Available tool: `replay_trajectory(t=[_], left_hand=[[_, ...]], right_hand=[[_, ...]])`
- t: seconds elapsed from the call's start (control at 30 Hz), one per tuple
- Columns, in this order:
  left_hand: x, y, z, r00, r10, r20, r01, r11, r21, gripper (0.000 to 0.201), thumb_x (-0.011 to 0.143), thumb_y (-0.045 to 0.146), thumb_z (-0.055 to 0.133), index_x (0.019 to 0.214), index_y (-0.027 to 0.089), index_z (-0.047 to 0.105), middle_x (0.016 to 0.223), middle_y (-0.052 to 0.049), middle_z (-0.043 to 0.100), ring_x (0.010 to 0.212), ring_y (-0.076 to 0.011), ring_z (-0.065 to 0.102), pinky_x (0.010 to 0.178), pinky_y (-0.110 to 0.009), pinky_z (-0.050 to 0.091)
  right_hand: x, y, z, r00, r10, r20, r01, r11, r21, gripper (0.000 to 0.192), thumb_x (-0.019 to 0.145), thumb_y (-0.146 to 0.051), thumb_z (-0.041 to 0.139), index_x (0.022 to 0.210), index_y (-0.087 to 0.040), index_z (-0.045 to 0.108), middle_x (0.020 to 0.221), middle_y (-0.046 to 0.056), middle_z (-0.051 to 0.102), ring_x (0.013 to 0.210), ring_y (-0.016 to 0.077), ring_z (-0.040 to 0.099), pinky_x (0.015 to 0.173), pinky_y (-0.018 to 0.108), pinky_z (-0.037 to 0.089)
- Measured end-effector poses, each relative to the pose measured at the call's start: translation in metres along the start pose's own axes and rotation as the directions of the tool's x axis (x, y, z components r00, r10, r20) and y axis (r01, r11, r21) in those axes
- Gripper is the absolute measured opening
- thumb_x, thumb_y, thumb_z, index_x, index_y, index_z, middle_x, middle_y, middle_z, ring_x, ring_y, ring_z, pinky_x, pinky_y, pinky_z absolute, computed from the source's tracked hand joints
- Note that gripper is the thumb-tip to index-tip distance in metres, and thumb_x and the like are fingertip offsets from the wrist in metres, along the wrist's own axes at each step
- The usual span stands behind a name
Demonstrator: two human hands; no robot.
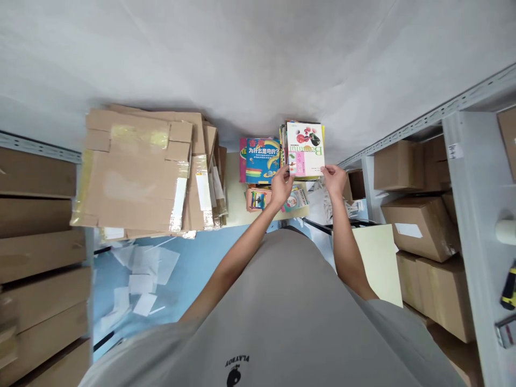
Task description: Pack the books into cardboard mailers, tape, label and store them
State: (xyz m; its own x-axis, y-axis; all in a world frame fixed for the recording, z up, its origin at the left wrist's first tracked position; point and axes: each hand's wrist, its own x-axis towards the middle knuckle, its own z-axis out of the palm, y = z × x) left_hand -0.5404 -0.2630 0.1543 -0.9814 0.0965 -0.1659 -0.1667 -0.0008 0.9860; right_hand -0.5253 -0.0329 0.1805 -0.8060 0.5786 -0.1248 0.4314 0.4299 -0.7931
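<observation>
Head view showed a person's two bare hands at the near edge of a white, rectangular, paper-covered book (315,162) printed with red and dark green fruit shapes and a pink panel. That book lay on top of a mixed stack of thin, colourful books (283,145), its large green lettering upside down to the wearer; whether it was lifted slightly off the ones beneath could not be told. The left hand (282,186) had its fingers drawn narrow on the near left corner, and the right hand (335,181) pinched the near right corner between thumb and fingers. Just left of the stack, a blue, rectangular picture book (262,161) with a rainbow and a ringed planet lay face up, partly covering a pink book (242,172). Nearer the wearer were small, brightly coloured booklets (258,199) and, beside the left wrist, a pale blue and pink booklet (296,200). All rested on a pale yellow tabletop (233,174) against a grey wall (250,64). Further left, a tall pile of flattened brown cardboard boxes (137,177) with clear tape overhung the blue floor (205,247), where white paper scraps (145,274) were strewn. Brown cardboard cartons (421,226) filled the grey metal shelving (470,188) on the right.
</observation>
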Motion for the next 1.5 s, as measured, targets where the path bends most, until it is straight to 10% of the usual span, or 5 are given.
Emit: replay_trajectory(t=[0.37,0.77,0.97,1.23,1.5], left_hand=[[-0.010,0.006,-0.024,0.991,-0.117,-0.069,0.109,0.988,-0.108,0.042,0.090,0.012,0.088,0.131,0.013,0.081,0.124,-0.019,0.091,0.122,-0.0359,0.087,0.119,-0.054,0.068],[-0.034,0.047,-0.066,1.000,0.029,-0.005,-0.029,0.976,-0.217,0.042,0.096,0.027,0.087,0.136,0.017,0.083,0.137,-0.018,0.088,0.127,-0.0338,0.085,0.116,-0.049,0.068],[-0.094,0.093,-0.181,0.984,0.176,0.033,-0.171,0.979,-0.108,0.053,0.103,0.060,0.090,0.142,0.024,0.086,0.139,-0.014,0.085,0.119,-0.0287,0.084,0.110,-0.045,0.071],[-0.142,0.125,-0.376,0.994,-0.071,-0.077,0.089,0.965,0.248,0.061,0.089,0.067,0.098,0.128,0.021,0.093,0.124,-0.014,0.091,0.118,-0.0352,0.084,0.113,-0.052,0.071],[-0.107,0.064,-0.445,0.962,0.010,-0.274,0.148,0.822,0.550,0.042,0.090,0.030,0.079,0.128,0.015,0.087,0.134,-0.017,0.086,0.109,-0.0295,0.081,0.110,-0.049,0.069]], right_hand=[[-0.045,0.003,0.012,0.972,0.192,0.134,-0.221,0.943,0.250,0.039,0.075,-0.047,0.100,0.096,-0.020,0.081,0.097,0.009,0.088,0.088,0.0296,0.086,0.089,0.049,0.078],[-0.096,-0.057,-0.008,0.995,-0.053,0.089,0.007,0.891,0.453,0.070,0.072,-0.074,0.104,0.112,-0.025,0.074,0.120,0.009,0.088,0.112,0.0296,0.087,0.094,0.046,0.077],[-0.132,-0.106,0.021,0.907,-0.118,0.404,-0.137,0.824,0.549,0.069,0.082,-0.068,0.104,0.130,-0.031,0.071,0.128,0.008,0.089,0.114,0.0305,0.089,0.092,0.042,0.076],[-0.224,-0.152,0.153,0.699,-0.180,0.692,-0.352,0.756,0.553,0.079,0.079,-0.074,0.105,0.127,-0.035,0.055,0.131,0.006,0.090,0.113,0.0335,0.088,0.077,0.043,0.078],[-0.272,-0.137,0.246,0.720,-0.084,0.689,-0.333,0.829,0.449,0.083,0.078,-0.082,0.098,0.119,-0.035,0.044,0.125,0.008,0.087,0.105,0.0326,0.089,0.068,0.043,0.077]])
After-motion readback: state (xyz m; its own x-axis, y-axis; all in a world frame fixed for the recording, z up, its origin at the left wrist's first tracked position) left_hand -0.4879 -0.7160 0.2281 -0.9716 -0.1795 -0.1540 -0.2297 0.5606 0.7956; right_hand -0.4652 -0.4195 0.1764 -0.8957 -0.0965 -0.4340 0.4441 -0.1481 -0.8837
